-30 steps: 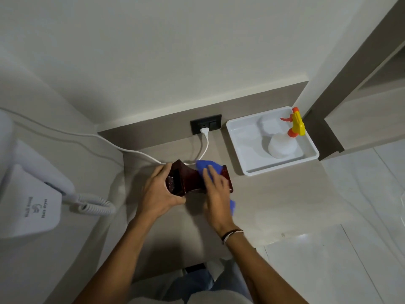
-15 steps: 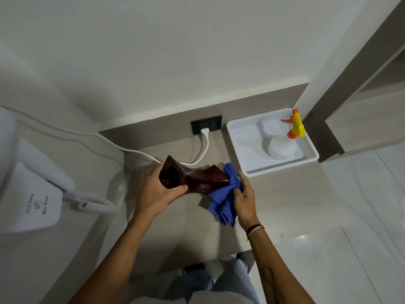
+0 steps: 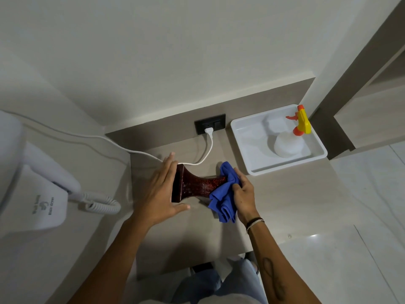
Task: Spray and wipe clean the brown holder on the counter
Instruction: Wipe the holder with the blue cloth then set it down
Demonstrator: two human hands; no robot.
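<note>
The brown holder (image 3: 194, 184), dark red-brown and glossy with a narrow waist, lies on its side over the counter (image 3: 285, 194). My left hand (image 3: 158, 189) presses flat against its wide left end, fingers straight. My right hand (image 3: 244, 195) grips a crumpled blue cloth (image 3: 223, 196) against the holder's right end, which the cloth covers. The white spray bottle (image 3: 288, 145) with its yellow and orange trigger stands in the white tray (image 3: 245, 137) at the back right, away from both hands.
A white cable (image 3: 209, 148) runs from a black wall socket (image 3: 210, 126) across the counter behind the holder to a wall-mounted hair dryer (image 3: 41, 194) with a coiled cord on the left. The counter's front edge is near my legs.
The holder has turned onto its side, wide end to the left. My left hand went from gripping it to pressing flat on that end. The cloth moved to the holder's right end.
</note>
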